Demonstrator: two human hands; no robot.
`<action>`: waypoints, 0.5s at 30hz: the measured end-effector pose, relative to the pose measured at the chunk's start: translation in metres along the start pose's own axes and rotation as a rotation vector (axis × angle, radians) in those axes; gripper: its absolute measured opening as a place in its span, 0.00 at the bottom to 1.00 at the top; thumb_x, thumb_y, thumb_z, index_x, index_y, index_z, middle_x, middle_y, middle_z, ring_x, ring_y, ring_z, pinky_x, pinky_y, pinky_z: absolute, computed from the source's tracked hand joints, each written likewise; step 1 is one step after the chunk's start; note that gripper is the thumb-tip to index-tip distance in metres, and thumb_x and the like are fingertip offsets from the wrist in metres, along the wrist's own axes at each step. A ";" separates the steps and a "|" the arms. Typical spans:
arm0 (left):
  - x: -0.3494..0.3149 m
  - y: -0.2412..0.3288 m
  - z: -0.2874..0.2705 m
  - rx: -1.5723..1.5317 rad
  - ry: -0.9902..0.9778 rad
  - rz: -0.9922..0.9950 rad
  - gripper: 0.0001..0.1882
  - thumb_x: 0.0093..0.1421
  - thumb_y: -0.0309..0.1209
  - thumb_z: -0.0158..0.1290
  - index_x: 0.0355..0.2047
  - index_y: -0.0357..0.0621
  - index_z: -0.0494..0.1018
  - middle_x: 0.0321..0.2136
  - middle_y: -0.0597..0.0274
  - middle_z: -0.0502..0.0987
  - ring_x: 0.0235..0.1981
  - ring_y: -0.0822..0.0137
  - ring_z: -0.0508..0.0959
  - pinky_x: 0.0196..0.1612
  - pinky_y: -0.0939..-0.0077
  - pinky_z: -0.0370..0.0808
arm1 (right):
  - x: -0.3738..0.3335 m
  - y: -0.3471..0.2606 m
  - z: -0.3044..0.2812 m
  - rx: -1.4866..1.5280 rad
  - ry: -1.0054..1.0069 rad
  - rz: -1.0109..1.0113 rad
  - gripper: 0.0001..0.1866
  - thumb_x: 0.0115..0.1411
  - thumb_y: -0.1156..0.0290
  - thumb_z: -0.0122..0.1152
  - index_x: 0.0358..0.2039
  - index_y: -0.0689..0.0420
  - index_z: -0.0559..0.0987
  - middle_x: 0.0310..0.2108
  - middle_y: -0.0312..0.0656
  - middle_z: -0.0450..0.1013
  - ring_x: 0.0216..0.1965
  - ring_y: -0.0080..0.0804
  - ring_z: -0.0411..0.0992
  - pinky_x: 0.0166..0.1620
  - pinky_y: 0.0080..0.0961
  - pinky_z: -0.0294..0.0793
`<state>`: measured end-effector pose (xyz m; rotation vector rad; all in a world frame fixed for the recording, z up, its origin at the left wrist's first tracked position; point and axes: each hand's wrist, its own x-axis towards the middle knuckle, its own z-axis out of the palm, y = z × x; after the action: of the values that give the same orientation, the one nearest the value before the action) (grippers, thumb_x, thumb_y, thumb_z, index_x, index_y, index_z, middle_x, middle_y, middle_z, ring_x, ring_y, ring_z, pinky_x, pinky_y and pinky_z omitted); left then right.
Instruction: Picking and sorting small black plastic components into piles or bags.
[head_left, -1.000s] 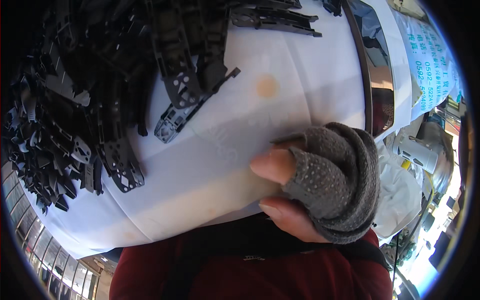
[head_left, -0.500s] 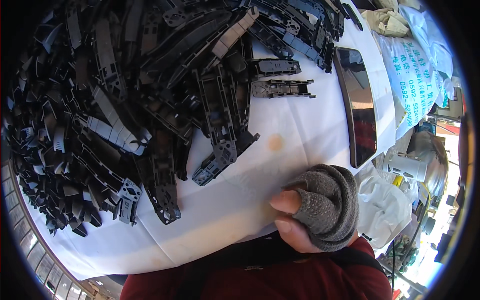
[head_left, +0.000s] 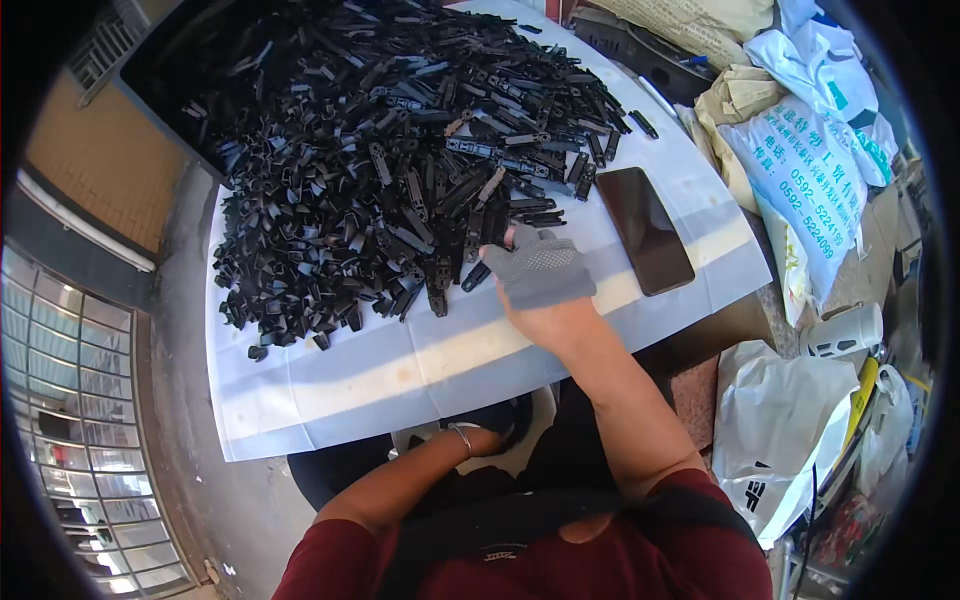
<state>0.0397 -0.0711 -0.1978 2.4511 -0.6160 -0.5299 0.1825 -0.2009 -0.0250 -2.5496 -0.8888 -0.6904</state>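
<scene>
My right hand, in a grey fingerless glove with pale dots, reaches over the table to the near right edge of a big heap of black plastic parts. Its thumb and finger close around a long black plastic part at the heap's edge; the fingertips are partly covered. Another long part lies just beside the thumb. My left hand, with a bracelet at the wrist, is low in front of the table's edge. Its fingers are hidden against something dark.
Right of the heap, a dark phone lies on the white table cover. Stuffed sacks, a white mug-like container and a white bag stand at the right. A barred window is at the left.
The view has widened, taking in more of the heap and both forearms. My right hand has gone from the bare near side of the cover to the heap. My left hand has come into view.
</scene>
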 end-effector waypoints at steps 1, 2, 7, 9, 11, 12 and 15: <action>-0.017 0.002 -0.005 0.084 0.047 -0.002 0.15 0.58 0.37 0.44 0.39 0.39 0.71 0.38 0.48 0.73 0.40 0.50 0.73 0.43 0.61 0.70 | 0.008 -0.013 0.000 -0.026 -0.059 0.010 0.11 0.44 0.70 0.60 0.32 0.52 0.78 0.36 0.47 0.71 0.36 0.43 0.71 0.37 0.36 0.71; -0.030 0.003 -0.011 0.162 0.090 -0.003 0.14 0.58 0.37 0.46 0.36 0.40 0.72 0.34 0.48 0.74 0.37 0.50 0.74 0.39 0.61 0.71 | 0.012 -0.024 -0.001 -0.010 -0.022 -0.028 0.11 0.44 0.70 0.60 0.32 0.52 0.78 0.36 0.47 0.71 0.36 0.43 0.71 0.37 0.36 0.71; -0.110 0.071 -0.097 0.101 0.295 -0.013 0.11 0.56 0.37 0.49 0.31 0.42 0.72 0.27 0.51 0.74 0.29 0.50 0.74 0.32 0.63 0.72 | -0.004 -0.024 0.002 -0.030 0.011 -0.040 0.13 0.44 0.69 0.60 0.34 0.55 0.75 0.31 0.46 0.71 0.33 0.44 0.70 0.37 0.37 0.69; -0.125 0.079 -0.120 0.051 0.461 -0.065 0.12 0.56 0.38 0.50 0.32 0.43 0.72 0.26 0.52 0.74 0.28 0.50 0.74 0.31 0.63 0.72 | 0.001 -0.035 -0.004 0.016 -0.033 -0.024 0.13 0.45 0.70 0.60 0.33 0.57 0.74 0.30 0.46 0.71 0.33 0.44 0.70 0.36 0.37 0.69; -0.135 0.082 -0.137 0.080 0.575 -0.250 0.12 0.56 0.38 0.50 0.33 0.43 0.72 0.26 0.50 0.74 0.28 0.49 0.74 0.31 0.63 0.71 | 0.006 -0.045 -0.009 0.053 -0.075 -0.004 0.12 0.46 0.70 0.60 0.32 0.58 0.73 0.30 0.47 0.70 0.32 0.44 0.70 0.35 0.37 0.68; -0.137 0.076 -0.139 0.146 0.623 -0.292 0.12 0.56 0.37 0.52 0.35 0.41 0.71 0.25 0.54 0.75 0.24 0.58 0.75 0.28 0.68 0.72 | 0.004 -0.052 -0.010 0.271 -0.021 0.027 0.11 0.47 0.71 0.60 0.31 0.59 0.72 0.29 0.47 0.70 0.31 0.44 0.70 0.35 0.36 0.68; -0.136 0.061 -0.143 -0.112 0.661 -0.302 0.16 0.56 0.33 0.54 0.43 0.41 0.68 0.24 0.61 0.75 0.20 0.71 0.73 0.25 0.77 0.71 | -0.005 -0.069 -0.013 0.632 -0.048 -0.045 0.10 0.49 0.72 0.59 0.31 0.59 0.71 0.28 0.47 0.70 0.31 0.45 0.69 0.34 0.35 0.68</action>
<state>-0.0211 0.0146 -0.0196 2.4160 0.0529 0.1484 0.1298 -0.1580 -0.0056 -1.9908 -0.9908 -0.2910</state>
